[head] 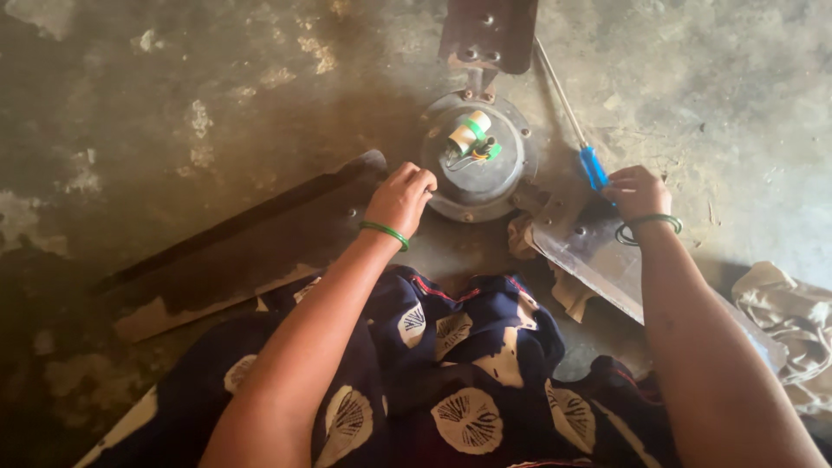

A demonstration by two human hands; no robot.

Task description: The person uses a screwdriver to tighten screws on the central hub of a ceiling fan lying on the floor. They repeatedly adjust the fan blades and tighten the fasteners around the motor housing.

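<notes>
Concrete floor point(173, 78): ceiling fan point(477, 165), screwdriver point(576, 139), cloth point(793, 321).

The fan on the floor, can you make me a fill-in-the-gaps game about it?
1. The screwdriver by the right hand has a ____ handle.
2. The left hand rests at the edge of the fan's round ____.
3. Each wrist wears a ____ bangle.
4. The fan motor lies on the ____.

Missing words: blue; motor; green; floor

Dull metal fan motor point(478, 165) — rough, stained concrete floor point(173, 104).
</notes>
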